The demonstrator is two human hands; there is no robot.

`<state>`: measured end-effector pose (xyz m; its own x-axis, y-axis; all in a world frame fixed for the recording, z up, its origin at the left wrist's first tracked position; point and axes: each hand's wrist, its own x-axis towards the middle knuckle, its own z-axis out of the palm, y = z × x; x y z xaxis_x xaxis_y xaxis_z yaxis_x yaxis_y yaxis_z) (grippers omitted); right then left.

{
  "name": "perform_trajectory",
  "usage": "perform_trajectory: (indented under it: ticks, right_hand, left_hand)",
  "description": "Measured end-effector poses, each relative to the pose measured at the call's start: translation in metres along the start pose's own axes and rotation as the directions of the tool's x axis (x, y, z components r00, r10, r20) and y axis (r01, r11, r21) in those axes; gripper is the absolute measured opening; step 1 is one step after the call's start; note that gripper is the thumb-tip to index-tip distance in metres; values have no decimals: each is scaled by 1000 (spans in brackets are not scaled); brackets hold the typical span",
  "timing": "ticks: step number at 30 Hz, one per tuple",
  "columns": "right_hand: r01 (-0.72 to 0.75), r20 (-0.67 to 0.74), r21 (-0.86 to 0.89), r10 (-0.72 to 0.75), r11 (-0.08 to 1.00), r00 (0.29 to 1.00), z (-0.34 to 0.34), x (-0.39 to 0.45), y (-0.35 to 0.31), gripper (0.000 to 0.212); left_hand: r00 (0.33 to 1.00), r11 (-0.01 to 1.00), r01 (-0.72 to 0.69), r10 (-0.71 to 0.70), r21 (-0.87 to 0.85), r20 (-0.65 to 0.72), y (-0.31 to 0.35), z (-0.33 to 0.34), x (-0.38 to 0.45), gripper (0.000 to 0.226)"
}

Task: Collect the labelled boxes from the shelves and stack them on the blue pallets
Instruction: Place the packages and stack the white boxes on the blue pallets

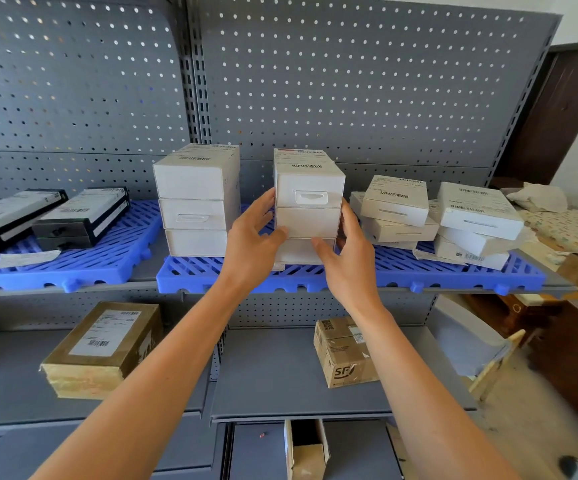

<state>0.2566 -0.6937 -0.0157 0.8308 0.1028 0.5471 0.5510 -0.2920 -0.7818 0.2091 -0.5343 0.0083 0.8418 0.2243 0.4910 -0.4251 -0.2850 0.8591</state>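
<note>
A stack of three white labelled boxes (308,202) stands on the middle blue pallet (350,275) on the upper shelf. My left hand (253,244) presses its left side and my right hand (346,251) its right side, fingers wrapped around the middle and bottom boxes. Left of it stands another white stack of three (196,199). To the right lie two untidy piles of flat white boxes (396,211) (478,221). Black boxes with white labels (83,216) rest on the left blue pallet (73,268).
On the grey lower shelf (280,375) sit a taped brown parcel (104,348) at left and a small brown carton (343,351) at right. An open carton (306,448) stands below. Cloth and clutter (564,230) fill the right end. Perforated panel (350,81) backs the shelves.
</note>
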Motion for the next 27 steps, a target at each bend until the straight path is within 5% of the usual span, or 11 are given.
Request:
perform_trajectory:
  ticks: [27]
  right_hand:
    - [-87,106,62,80,994,991,9,18,-10,61]
  left_hand:
    - [998,998,65,-64,-20,28,-1,-7,13,79]
